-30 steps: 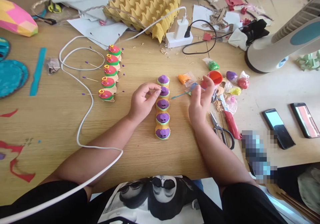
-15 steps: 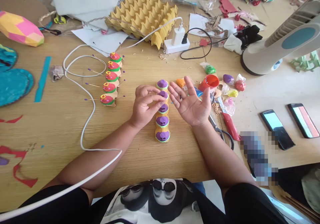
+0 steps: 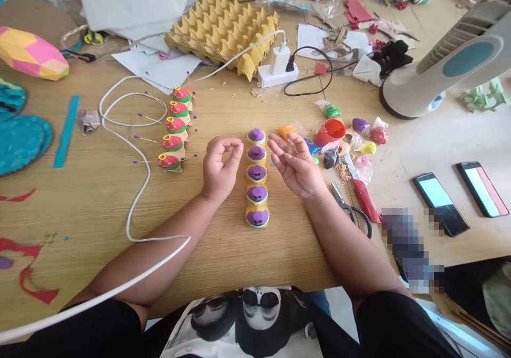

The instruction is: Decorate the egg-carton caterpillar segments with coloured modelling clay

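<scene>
A strip of yellow egg-carton humps (image 3: pixel 256 208), each topped with purple clay (image 3: pixel 256 193) over a pale green edge, stands upright between my hands. Small black facial features show on the lower humps. On its left, my left hand (image 3: pixel 222 169) is closed, thumb and forefinger pinched together; whatever the tips hold is too small to make out. Palm up on the other side is my right hand (image 3: pixel 299 167), its fingers apart and its thumb bent inward over the palm. Neither hand appears to touch the strip.
Left stands a red and green caterpillar (image 3: pixel 174 125) with toothpicks. To the right lie an orange cup (image 3: pixel 330 130), bagged clay (image 3: pixel 361 125), scissors (image 3: pixel 345 204) and a red-handled knife (image 3: pixel 365 200). Behind are an egg tray (image 3: pixel 223 30), a power strip (image 3: pixel 278 75) and a fan (image 3: pixel 411 94).
My left hand has pulled back leftward from above the purple humps, uncovering them. My right thumb has folded inward and its fingers have curled somewhat.
</scene>
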`<state>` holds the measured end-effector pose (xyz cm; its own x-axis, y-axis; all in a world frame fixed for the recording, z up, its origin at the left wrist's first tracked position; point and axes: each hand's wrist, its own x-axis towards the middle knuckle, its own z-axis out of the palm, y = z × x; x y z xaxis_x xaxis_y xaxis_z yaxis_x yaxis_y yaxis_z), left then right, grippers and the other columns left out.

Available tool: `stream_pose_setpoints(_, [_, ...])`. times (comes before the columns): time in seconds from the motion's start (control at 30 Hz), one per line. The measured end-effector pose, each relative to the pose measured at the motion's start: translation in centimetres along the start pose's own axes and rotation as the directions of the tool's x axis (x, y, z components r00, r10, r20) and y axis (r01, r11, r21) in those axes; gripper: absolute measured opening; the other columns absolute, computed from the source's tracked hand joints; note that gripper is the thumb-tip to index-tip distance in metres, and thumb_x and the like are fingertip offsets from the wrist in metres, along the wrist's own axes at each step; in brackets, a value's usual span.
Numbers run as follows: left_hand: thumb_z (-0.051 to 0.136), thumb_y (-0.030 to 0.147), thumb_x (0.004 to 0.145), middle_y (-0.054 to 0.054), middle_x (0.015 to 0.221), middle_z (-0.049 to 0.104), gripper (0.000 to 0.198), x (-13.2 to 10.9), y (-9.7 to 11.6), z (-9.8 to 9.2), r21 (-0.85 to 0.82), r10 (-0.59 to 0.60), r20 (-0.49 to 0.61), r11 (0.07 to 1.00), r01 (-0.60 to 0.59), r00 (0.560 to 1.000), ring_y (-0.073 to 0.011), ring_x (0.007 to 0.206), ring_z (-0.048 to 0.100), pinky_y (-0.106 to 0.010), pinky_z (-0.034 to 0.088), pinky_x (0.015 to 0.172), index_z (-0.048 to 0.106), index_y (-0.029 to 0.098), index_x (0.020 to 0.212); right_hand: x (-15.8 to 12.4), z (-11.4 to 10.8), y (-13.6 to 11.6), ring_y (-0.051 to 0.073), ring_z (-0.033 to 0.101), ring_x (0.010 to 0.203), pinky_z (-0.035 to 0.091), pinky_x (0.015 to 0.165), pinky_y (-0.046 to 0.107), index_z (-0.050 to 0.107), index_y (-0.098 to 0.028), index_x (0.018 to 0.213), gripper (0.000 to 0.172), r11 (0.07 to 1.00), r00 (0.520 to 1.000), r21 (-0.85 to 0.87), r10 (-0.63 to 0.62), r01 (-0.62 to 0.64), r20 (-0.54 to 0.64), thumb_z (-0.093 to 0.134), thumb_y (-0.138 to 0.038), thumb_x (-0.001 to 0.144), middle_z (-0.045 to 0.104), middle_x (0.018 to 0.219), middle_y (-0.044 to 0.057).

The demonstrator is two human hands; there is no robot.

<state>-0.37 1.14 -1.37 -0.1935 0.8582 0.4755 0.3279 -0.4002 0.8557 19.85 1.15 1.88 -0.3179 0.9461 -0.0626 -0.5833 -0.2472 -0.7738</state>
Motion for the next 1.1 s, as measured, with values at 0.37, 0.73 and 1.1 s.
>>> stream_pose_setpoints(0.37, [0.049, 0.056, 0.1, -0.004, 0.095, 0.067, 0.037, 0.1, -0.1, 0.4, -0.093, -0.116, -0.037, 0.989, 0.112, 0.993, -0.0138, 0.089, 0.063, -0.027, 0.051, 0.085, 0.059, 0.021, 0.096, 0.4, -0.5, 0.1, 0.011, 0.076, 0.088, 0.059, 0.064, 0.018, 0.05, -0.031, 0.108, 0.029, 0.989, 0.978, -0.13, -0.09, 0.066, -0.188, 0.071, -0.038, 0.089, 0.077, 0.099, -0.004])
stream_pose_setpoints(0.73, [0.054, 0.05, 0.099, -0.005, 0.097, 0.066, 0.032, 0.2, -0.7, 0.2, -0.001, -0.033, -0.118, 0.999, 0.033, 0.992, -0.0144, 0.092, 0.062, -0.027, 0.05, 0.085, 0.061, 0.019, 0.098, -0.3, 1.5, -0.8, 0.006, 0.06, 0.052, 0.037, 0.046, 0.019, 0.057, -0.021, 0.087, 0.033, 0.905, 0.935, -0.421, -0.195, 0.055, -0.296, 0.071, -0.052, 0.086, 0.072, 0.073, -0.002])
stream_pose_setpoints(1.1, [0.068, 0.028, 0.091, -0.002, 0.086, 0.073, 0.01, -0.2, 6.9, -0.4, 0.093, 0.168, 0.261, 0.976, -0.198, 0.951, -0.0168, 0.084, 0.065, -0.031, 0.05, 0.081, 0.072, 0.021, 0.087, -8.1, 0.6, -6.4, 0.008, 0.061, 0.051, 0.035, 0.042, 0.019, 0.052, -0.022, 0.082, 0.037, 0.863, 0.913, -0.498, -0.266, 0.083, -0.309, 0.078, -0.049, 0.08, 0.073, 0.077, 0.0])
